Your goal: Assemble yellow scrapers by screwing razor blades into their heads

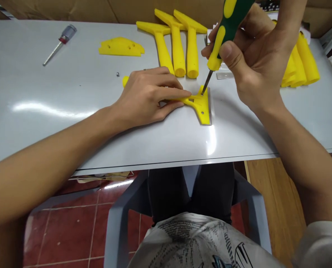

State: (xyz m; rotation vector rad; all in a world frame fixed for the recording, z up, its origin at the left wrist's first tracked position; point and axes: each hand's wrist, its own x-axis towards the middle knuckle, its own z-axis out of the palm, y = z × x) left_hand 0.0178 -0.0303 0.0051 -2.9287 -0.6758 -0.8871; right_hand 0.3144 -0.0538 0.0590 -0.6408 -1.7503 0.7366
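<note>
Pressing the yellow scraper flat on the table with the left hand closed over its handle, at nine o'clock from the head, presumably to prevent twisting, and gripping the green-and-yellow screwdriver at one o'clock in the right hand, setting its tip on the head's far side. Showing smooth plastic flaring to a straight-edged blade at three o'clock. Offering comparison with hollow, T-shaped yellow pieces at eleven and a flat, drilled yellow plate at ten.
</note>
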